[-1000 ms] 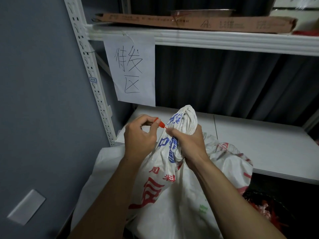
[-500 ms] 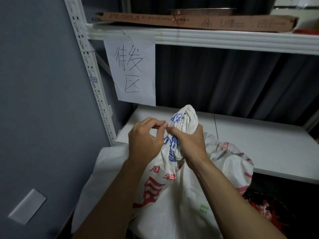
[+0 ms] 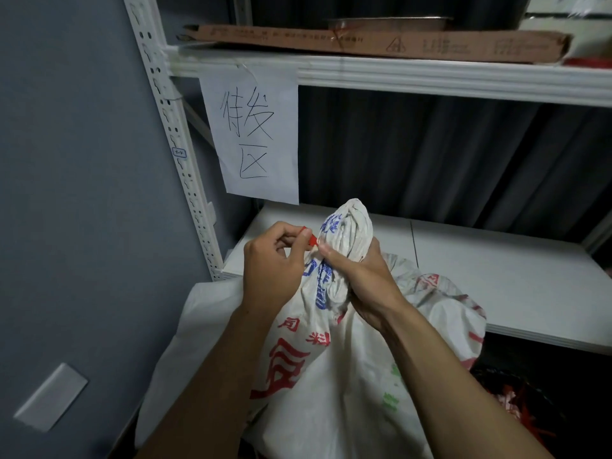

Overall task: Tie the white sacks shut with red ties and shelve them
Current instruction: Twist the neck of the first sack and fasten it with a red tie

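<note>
Shelf-front (image 3: 496, 279), twisted printed white sack (image 3: 331, 359)

A blue-grey wall (image 3: 66, 193) stood on the left, with a small white plate (image 3: 50, 396) stuck low on it. A white metal post (image 3: 172, 137) full of holes held up the shelves. The lower shelf (image 3: 496, 276) was white and flat. The upper shelf (image 3: 414, 79) carried a long brown cardboard box (image 3: 364, 41). A sheet of paper (image 3: 253, 134) with black handwriting hung from the upper shelf. Behind the shelves hung a dark curtain (image 3: 430, 160) with folds. The light was dim.
</note>
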